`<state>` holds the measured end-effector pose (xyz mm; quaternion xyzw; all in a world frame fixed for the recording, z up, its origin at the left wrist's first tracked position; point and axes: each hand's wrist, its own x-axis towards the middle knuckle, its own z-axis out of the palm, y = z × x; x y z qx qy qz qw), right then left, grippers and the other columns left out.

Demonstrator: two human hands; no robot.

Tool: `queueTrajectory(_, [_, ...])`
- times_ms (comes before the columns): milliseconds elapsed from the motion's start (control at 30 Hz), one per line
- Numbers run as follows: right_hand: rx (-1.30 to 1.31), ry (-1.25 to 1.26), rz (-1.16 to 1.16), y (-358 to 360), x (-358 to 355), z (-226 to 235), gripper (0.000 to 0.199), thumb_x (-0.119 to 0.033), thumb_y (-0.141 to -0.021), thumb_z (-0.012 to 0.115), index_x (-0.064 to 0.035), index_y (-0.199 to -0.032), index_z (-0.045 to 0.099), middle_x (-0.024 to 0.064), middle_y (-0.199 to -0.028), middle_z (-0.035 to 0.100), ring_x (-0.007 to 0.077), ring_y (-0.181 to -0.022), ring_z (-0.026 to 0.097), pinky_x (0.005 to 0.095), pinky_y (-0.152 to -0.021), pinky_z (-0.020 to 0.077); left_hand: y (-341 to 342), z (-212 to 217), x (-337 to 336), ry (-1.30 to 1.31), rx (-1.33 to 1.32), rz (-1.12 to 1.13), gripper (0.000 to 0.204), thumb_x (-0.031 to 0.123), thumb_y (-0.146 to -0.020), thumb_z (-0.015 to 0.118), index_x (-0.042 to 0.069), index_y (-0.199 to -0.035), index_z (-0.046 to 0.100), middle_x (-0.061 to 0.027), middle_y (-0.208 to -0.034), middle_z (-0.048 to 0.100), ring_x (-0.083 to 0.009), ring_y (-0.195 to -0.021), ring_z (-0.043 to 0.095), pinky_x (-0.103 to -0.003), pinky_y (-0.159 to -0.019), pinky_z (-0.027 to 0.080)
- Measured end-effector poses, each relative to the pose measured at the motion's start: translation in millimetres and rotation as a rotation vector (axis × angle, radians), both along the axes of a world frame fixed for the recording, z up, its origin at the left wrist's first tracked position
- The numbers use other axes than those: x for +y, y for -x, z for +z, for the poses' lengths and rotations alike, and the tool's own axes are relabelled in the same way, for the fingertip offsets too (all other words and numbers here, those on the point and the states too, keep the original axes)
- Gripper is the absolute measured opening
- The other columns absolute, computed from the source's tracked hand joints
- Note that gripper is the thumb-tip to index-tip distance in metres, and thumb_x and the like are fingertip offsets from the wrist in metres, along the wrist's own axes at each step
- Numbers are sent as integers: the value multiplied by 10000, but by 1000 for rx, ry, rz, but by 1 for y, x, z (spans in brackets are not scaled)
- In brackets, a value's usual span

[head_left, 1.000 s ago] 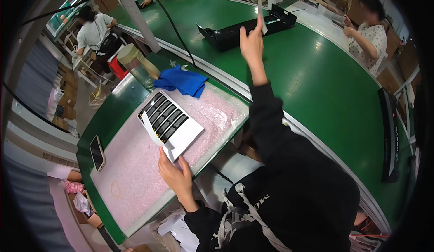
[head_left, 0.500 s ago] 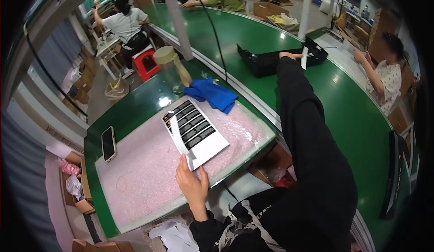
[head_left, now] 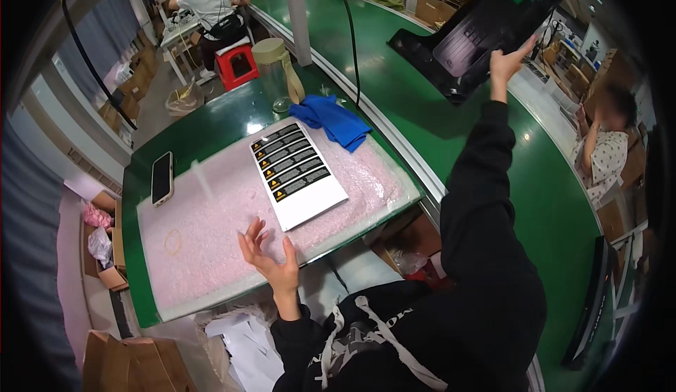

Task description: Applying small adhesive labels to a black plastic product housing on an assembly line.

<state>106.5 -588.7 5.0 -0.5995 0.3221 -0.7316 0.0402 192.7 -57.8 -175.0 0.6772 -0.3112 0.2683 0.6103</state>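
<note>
My right hand (head_left: 511,62) grips the lower right edge of a black plastic housing (head_left: 470,40), raised and tilted over the green conveyor belt (head_left: 422,135). A green patch shows inside its upper end. My left hand (head_left: 273,260) hovers with fingers spread and holds nothing. Just beyond it, a white sheet of black warning labels (head_left: 299,174) lies on the pink bubble-wrap pad (head_left: 218,251). A narrow pale strip (head_left: 204,179) is on the pad, left of the sheet.
A blue cloth (head_left: 332,121) and a lidded clear jug (head_left: 273,75) are at the pad's far side. A phone (head_left: 163,178) lies left. Beside the belt, a metal rail (head_left: 394,142) runs along the table. A co-worker (head_left: 609,135) sits across the belt; others work farther back.
My right hand has lifted the black housing off the belt and tilted it up. My left hand has drawn back from the sheet and opened; the white strip is gone from the sheet.
</note>
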Motion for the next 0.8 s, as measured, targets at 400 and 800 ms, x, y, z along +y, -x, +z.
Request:
queueTrajectory(400, [568, 690, 707, -19, 200, 29, 666, -64, -824, 602, -113, -1415, 297, 150, -1326, 475, 268, -1070, 556, 354, -880, 468, 67, 87, 17, -171, -39, 13, 741, 164, -877, 463, 144, -1440, -19, -237, -1208, 519, -314, -1065, 546, -393, -857, 445])
queueTrajectory(800, [775, 1086, 661, -43, 327, -34, 715, -102, -796, 534, -477, -1378, 356, 120, -1160, 572, 231, -931, 614, 343, -784, 524, 26, 89, -35, 320, 178, -65, 656, 189, -978, 436, 181, -1456, -15, -208, -1274, 491, -270, -1111, 540, -383, -850, 486])
